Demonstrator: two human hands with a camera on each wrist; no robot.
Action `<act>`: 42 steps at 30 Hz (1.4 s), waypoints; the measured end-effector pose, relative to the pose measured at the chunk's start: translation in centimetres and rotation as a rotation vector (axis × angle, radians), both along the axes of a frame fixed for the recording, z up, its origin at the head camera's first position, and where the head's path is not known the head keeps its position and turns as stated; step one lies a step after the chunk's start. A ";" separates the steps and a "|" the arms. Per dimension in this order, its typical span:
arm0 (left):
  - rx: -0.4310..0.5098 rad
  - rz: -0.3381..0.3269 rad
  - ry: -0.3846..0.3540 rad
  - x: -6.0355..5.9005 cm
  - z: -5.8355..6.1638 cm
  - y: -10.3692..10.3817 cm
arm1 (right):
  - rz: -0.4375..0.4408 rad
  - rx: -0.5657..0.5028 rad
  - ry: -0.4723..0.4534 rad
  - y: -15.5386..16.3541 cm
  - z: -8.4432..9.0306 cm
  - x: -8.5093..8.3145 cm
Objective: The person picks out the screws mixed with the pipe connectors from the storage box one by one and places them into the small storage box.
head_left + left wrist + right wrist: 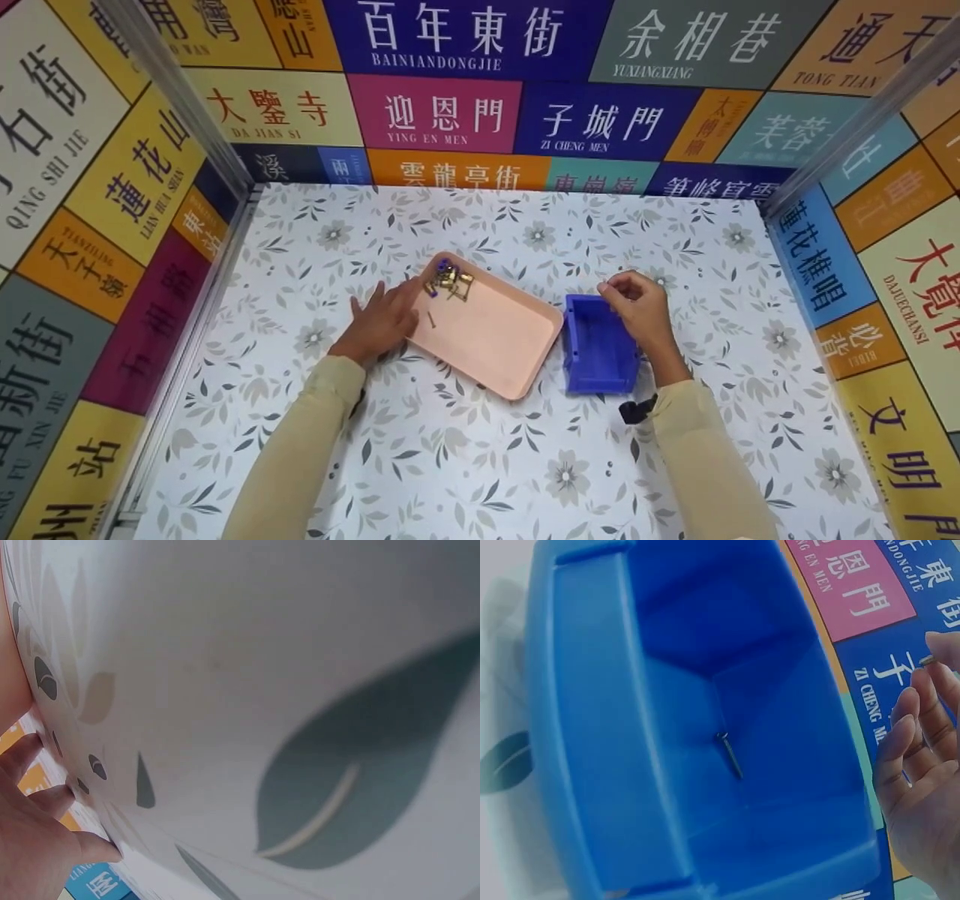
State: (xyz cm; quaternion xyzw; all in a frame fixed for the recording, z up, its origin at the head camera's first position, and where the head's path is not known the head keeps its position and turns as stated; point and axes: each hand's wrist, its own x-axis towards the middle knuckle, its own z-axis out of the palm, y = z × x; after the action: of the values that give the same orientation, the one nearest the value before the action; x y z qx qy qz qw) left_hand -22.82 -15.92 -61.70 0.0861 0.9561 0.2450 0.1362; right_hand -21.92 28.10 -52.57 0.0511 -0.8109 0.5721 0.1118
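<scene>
My left hand [384, 321] rests at the left edge of a shallow pink tray [491, 341], fingers spread; in the left wrist view its fingertips touch the patterned tabletop. Brass-coloured hardware and small blue-purple pieces [444, 264] lie heaped in the tray's far corner, with a single screw [431, 320] apart from them. My right hand [641, 307] is over the far right part of a blue bin [604, 337]. Between thumb and forefinger it pinches a small metal piece [928, 660], mostly hidden by the fingers. Inside the bin lies one screw [730, 755].
The bin stands just right of the tray on a white tabletop [450, 465] with a leaf and flower print. Panels with coloured signs [450, 112] rise at the back and both sides. A black wrist strap [637, 411] shows at the right sleeve.
</scene>
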 end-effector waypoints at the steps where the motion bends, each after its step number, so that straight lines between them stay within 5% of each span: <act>1: 0.004 -0.002 0.001 0.0 0.0 0.0 | 0.001 0.001 0.005 0.1 -0.1 0.1; 8: -0.005 -0.045 0.042 0.1 -0.2 -0.4 | 0.016 -0.018 0.028 0.6 -0.6 0.4; 27: -0.013 -0.015 0.013 -0.2 -0.2 -0.1 | 0.023 -0.069 0.025 0.8 -1.1 0.6; 42: -0.008 -0.052 0.043 0.0 -0.4 -0.6 | 0.047 -0.068 0.019 1.0 -1.0 0.6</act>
State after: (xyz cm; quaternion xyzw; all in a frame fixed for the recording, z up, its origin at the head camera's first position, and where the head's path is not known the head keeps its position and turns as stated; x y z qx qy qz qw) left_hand -22.81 -16.55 -62.13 0.1157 0.9572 0.2356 0.1223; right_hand -21.29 29.10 -53.58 0.0715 -0.7885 0.6013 0.1076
